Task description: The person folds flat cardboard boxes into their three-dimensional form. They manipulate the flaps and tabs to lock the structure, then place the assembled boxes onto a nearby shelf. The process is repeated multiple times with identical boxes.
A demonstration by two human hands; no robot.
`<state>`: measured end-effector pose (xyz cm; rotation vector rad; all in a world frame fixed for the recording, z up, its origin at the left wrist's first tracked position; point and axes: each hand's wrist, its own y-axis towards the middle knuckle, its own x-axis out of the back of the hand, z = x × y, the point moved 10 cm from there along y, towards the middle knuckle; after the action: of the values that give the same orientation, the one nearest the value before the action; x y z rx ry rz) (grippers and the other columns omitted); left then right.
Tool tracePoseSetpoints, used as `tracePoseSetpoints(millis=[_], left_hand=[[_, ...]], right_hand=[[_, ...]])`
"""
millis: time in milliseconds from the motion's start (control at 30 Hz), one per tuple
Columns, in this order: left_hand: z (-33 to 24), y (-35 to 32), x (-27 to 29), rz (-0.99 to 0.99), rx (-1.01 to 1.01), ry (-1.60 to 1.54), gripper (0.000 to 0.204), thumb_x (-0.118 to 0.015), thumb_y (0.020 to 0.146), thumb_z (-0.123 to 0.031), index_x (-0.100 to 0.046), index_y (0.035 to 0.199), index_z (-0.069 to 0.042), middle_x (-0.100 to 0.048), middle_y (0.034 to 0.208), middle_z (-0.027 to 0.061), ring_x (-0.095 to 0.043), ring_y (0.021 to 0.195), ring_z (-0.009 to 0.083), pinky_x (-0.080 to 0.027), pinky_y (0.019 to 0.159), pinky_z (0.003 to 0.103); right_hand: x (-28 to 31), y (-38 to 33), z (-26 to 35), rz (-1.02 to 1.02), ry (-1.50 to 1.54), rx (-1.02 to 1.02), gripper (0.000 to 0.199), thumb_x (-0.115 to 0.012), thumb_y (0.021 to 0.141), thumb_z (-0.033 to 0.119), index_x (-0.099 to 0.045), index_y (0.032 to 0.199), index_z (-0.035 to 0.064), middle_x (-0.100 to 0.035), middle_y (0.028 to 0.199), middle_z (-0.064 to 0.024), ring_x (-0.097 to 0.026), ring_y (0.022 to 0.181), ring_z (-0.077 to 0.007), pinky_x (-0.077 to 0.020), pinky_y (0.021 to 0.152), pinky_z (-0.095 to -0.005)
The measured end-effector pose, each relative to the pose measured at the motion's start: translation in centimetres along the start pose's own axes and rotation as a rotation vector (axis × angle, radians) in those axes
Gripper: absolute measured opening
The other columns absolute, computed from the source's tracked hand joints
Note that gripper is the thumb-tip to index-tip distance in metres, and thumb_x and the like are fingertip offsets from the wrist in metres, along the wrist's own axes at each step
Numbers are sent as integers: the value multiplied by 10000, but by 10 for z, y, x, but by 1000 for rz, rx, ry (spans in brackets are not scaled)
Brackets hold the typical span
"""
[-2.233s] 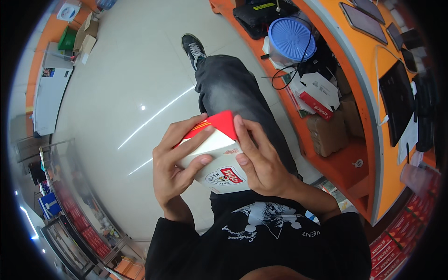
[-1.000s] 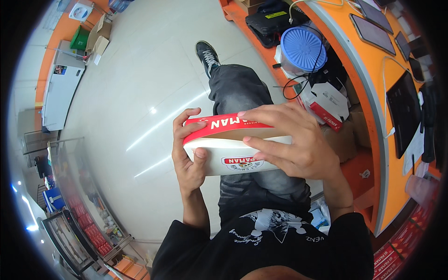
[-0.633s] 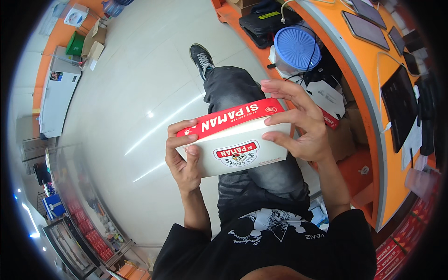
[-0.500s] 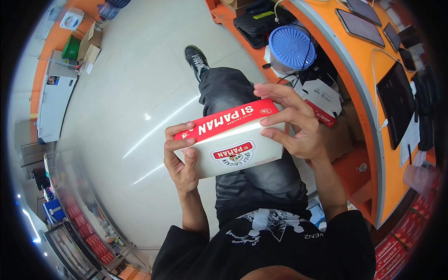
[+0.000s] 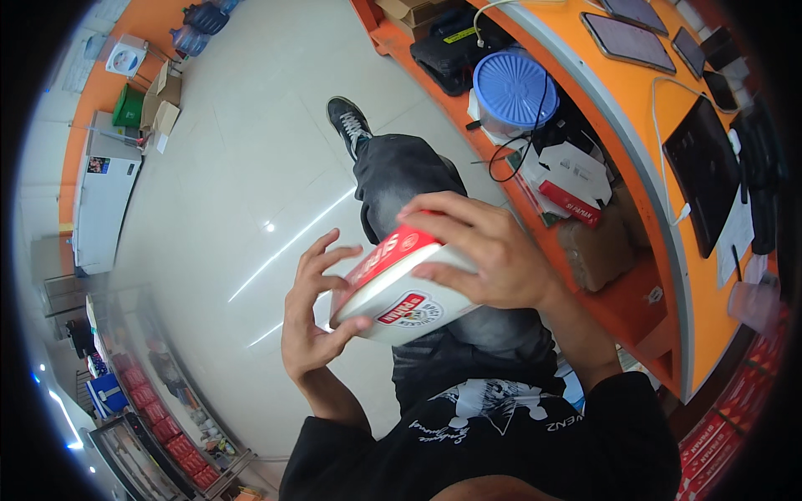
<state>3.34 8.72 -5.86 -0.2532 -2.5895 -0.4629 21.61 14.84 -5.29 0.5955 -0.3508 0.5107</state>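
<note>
Head view: holding box [image 5: 407,294] tilted mid-frame, pinched at its upper-right end by right hand [image 5: 491,257], with left hand [image 5: 307,321] spread at lower-left end.

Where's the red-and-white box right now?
Head view, near the centre: the red-and-white box is tilted between the person's left hand and right hand, in front of the dark trousers.
</note>
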Motion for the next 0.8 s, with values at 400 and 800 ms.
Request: tracePoseSetpoints(millis=[400,800], left_hand=[[-14,2,-31,-155,116,337,679,-598,988,-70,-298,1591,15,-453,1446,279,-528,1291,427,-454,1065,446],[-35,-7,-43,-226,-46,514,726,-758,864,-241,-464,1526,-199,-356,1452,326,-491,1240,494,-493,939,545]], right_hand=[[1,-5,36,-128,-508,-73,739,-703,916,446,-515,1433,-47,-451,1467,-336,-482,1326,-477,-446,1000,-538],[-1,-11,24,-158,-153,-111,899,-762,836,600,-500,1368,-75,-445,1415,-377,-465,1311,-524,-397,1088,-569]])
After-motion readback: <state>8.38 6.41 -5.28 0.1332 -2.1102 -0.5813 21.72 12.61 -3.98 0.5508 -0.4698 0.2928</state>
